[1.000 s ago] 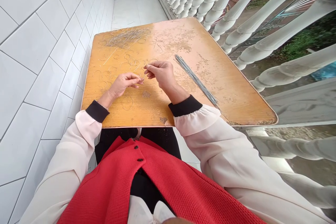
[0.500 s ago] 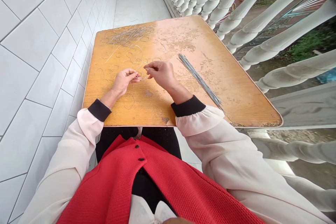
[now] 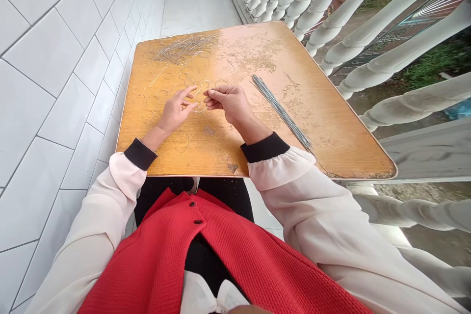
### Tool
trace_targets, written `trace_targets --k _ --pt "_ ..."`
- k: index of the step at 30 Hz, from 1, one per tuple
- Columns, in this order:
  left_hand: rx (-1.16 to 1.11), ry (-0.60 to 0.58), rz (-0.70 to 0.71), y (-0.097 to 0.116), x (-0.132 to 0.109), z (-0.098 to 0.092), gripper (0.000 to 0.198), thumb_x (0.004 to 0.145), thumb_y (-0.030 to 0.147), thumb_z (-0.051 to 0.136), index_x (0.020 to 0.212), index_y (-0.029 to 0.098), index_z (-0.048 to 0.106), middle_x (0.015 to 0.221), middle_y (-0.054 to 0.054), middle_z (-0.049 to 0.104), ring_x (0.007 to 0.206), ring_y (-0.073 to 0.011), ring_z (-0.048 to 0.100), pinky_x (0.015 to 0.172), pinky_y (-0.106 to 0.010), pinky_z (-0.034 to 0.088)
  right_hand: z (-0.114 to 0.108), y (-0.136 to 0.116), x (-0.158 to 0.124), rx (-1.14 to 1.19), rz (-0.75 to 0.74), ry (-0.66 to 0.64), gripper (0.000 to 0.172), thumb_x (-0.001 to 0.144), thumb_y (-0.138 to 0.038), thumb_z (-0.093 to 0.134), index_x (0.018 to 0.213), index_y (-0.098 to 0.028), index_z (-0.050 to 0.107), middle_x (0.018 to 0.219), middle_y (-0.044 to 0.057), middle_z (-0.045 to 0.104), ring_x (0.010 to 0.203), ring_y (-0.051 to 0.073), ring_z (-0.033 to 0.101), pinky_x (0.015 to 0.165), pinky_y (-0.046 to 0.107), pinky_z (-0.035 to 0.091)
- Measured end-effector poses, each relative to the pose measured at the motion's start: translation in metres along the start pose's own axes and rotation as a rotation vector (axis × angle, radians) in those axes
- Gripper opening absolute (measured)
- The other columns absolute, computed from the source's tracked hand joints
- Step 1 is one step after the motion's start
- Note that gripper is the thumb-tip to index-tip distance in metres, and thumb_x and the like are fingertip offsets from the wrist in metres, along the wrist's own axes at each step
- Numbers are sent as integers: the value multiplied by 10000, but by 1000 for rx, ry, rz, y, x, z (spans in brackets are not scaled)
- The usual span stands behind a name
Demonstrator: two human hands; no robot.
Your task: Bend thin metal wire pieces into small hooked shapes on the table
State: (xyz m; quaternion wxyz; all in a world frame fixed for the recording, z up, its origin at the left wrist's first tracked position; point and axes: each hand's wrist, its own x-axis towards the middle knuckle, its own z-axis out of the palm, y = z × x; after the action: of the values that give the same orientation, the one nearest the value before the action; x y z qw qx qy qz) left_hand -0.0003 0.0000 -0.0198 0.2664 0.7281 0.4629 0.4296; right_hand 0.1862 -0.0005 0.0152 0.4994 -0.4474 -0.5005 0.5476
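Note:
Over the near middle of the wooden table (image 3: 176, 162), my right hand (image 3: 233, 103) pinches a thin wire (image 3: 200, 110), part of which curves out to the left of its fingertips. My left hand (image 3: 176, 110) is just beside it, thumb and fingers apart around the wire's end, gripping nothing that I can see. Several thin wire rings (image 3: 182, 141) lie loose on the tabletop around and beyond both hands. Where the held wire ends is hard to make out against those rings.
At the far left of the table lies a tangled heap of thin wires (image 3: 186, 49). A bundle of straight grey wires (image 3: 281, 110) rests to the right of my right hand. A tiled wall (image 3: 55, 93) runs along the left, a white balustrade (image 3: 368, 66) along the right.
My left hand has gone from a pinch to spread fingers, letting go of the wire. My right hand keeps its pinch in nearly the same place.

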Motion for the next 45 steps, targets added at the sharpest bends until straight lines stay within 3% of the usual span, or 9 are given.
trace_targets --k 3,7,18,25,29,33,36,41,45 --pt "289 -86 236 -3 -1 -6 274 972 249 613 1230 204 692 1224 -86 698 1010 -157 703 878 -274 561 0 -1 0 7 11 -8 180 921 -181 748 744 -154 733 648 12 696 545 75 613 563 178 536" --pt "516 -95 341 0 -2 -10 223 1015 276 553 1069 175 744 1135 -89 724 958 -166 698 869 -291 534 1 -1 1 44 43 -13 202 921 -199 756 727 -155 725 639 7 689 523 67 599 558 177 520" --pt "732 -99 253 11 -3 -6 369 1062 363 457 944 174 751 915 -113 760 821 -214 698 721 -319 453 3 4 2 98 3 0 224 936 -177 709 713 -169 692 657 6 683 557 74 613 592 179 554" --pt "331 -69 103 3 2 -9 178 927 197 692 1095 187 749 1061 -88 767 947 -188 712 872 -298 526 -1 5 3 117 20 -29 121 911 -188 721 793 -167 739 727 24 719 611 88 639 649 204 578" --pt "-107 21 -243 1 6 -11 474 832 27 703 1276 183 646 1234 -105 721 872 -122 711 798 -246 563 -5 6 5 157 28 -11 117 892 -130 698 790 -162 745 733 19 713 609 77 629 682 205 567" --pt "-456 -14 -507 11 5 -14 204 980 191 606 1170 124 634 1069 -119 740 786 -108 710 699 -220 557 -4 4 4 161 88 14 178 901 -87 649 765 -159 739 690 7 693 587 68 619 628 180 538" --pt "-532 29 -483 19 5 -22 271 1017 390 588 1104 142 651 1059 -115 751 860 -127 730 734 -217 563 1 2 1 65 127 21 220 908 -62 616 741 -152 727 638 3 676 540 65 592 564 166 498" --pt "-449 144 -399 27 9 -39 427 986 501 621 1283 195 620 1247 -112 737 1075 -169 738 814 -219 565 14 6 -1 -188 170 21 265 894 -16 594 679 -139 688 544 -9 629 451 63 537 493 178 441" --pt "-329 112 -336 31 12 -42 425 990 509 606 1252 176 643 1162 -98 761 981 -163 761 716 -190 552 15 17 2 -473 26 49 219 831 -56 652 645 -164 692 498 -22 606 454 93 544 499 211 439"
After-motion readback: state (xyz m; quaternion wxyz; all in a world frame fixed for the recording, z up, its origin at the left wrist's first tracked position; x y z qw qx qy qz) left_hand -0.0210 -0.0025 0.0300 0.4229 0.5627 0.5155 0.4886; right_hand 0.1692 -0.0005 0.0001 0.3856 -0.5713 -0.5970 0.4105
